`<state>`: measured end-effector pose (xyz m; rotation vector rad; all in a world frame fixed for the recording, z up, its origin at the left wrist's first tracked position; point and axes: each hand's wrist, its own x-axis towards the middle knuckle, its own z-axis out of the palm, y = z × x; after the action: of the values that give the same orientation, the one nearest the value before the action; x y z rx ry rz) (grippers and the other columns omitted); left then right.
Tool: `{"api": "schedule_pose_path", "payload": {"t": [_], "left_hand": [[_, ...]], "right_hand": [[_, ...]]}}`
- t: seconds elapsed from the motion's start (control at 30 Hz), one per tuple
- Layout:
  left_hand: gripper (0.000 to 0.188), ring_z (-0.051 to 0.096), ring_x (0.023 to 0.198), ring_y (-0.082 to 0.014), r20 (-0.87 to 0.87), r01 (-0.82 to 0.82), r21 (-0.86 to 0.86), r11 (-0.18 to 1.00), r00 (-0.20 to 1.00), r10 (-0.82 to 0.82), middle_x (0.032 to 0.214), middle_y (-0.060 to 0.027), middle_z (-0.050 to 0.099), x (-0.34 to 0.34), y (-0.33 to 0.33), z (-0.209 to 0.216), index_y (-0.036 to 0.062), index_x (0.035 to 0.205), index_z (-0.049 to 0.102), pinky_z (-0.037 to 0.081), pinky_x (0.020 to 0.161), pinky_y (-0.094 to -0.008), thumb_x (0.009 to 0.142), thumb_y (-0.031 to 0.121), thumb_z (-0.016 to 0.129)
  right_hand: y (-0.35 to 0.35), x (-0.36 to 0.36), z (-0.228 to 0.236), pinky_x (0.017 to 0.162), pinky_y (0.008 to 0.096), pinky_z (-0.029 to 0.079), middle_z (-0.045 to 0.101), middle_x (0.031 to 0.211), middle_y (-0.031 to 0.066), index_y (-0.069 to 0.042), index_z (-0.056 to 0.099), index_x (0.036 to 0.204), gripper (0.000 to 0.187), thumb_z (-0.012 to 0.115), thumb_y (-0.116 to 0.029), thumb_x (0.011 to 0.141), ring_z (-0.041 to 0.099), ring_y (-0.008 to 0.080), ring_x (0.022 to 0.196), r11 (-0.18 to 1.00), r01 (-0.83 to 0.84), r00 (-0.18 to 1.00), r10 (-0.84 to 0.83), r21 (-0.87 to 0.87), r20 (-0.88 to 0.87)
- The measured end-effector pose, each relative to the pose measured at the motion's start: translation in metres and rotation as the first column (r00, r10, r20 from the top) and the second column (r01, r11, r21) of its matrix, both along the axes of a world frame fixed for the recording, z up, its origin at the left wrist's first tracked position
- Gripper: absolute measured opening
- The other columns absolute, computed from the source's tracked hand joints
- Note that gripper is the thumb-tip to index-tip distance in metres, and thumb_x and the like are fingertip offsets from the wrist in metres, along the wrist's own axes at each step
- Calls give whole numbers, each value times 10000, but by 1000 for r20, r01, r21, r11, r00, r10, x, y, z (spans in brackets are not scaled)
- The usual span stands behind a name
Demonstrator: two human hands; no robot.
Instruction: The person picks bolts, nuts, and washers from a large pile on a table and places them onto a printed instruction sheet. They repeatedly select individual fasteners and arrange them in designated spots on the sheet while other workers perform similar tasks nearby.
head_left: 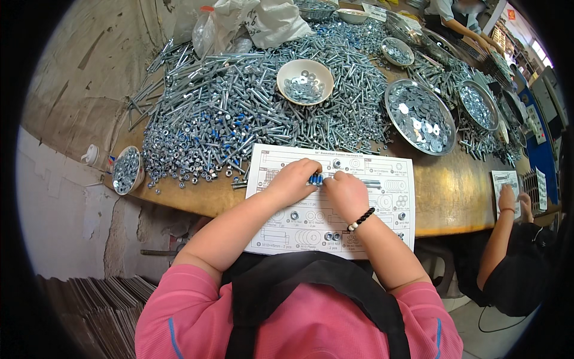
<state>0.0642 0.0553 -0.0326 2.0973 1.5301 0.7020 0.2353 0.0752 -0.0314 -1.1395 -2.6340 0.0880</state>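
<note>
A white printed sheet [272, 203] with line drawings of hardware lies on the table in front of me. My left hand [297, 181] is closed over its upper middle, fingers curled against a short row of blue-and-silver metal pieces [317, 179]. Beside it, my right hand [348, 194] has its fingers bent together at the row's right end; whatever they grip is hidden. Long bolts [372, 183] lie across the sheet just right of that hand. Single nuts rest on several drawings: one nut [336, 163] above my hands, another nut [294, 215] below, and a pair of nuts [332, 236] near the bottom edge.
A large heap of bolts and nuts [221, 102] covers the table beyond the sheet. Washers fill a cream bowl [327, 90], a steel tray [449, 128] and a small bowl [141, 173] at left. At right, a co-worker's hands [508, 200] are over another sheet; another person stands far right.
</note>
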Motion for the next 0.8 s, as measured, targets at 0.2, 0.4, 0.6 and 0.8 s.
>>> {"api": "schedule_pose_path", "payload": {"t": [0.2,0.4,0.6,0.8], "left_hand": [[300,575,816,-288,31,-53,60,997,998,51,910,-98,588,5,-1,1,59,940,557,456,737,-366,668,112,672],[288,567,849,-265,-53,-67,125,990,996,74,872,-68,591,12,-4,-1,96,934,559,401,724,-396,671,152,663],[458,547,936,-270,19,-146,179,973,989,145,1038,-102,546,1,-17,11,85,1107,520,395,841,-373,696,203,683],[443,557,868,-247,89,-414,362,836,907,411,1028,-118,545,-120,5,31,57,1118,537,465,758,-337,709,151,676]], "right_hand": [[-2,0,4,566,360,482,547,705,82,-78,584,693,62,535,-107,717,583,248,679,1000,22,999,-21,-13,35],[-4,1,6,570,366,480,556,722,86,-85,589,716,71,532,-124,734,586,252,690,999,18,999,-16,-43,50],[-6,4,19,543,357,470,548,685,69,-112,634,821,107,583,-141,733,574,251,645,999,17,999,-18,-38,-34],[-14,23,42,557,361,439,554,683,89,-79,659,897,198,646,-67,700,550,264,638,981,-61,962,8,-185,-273]]}}
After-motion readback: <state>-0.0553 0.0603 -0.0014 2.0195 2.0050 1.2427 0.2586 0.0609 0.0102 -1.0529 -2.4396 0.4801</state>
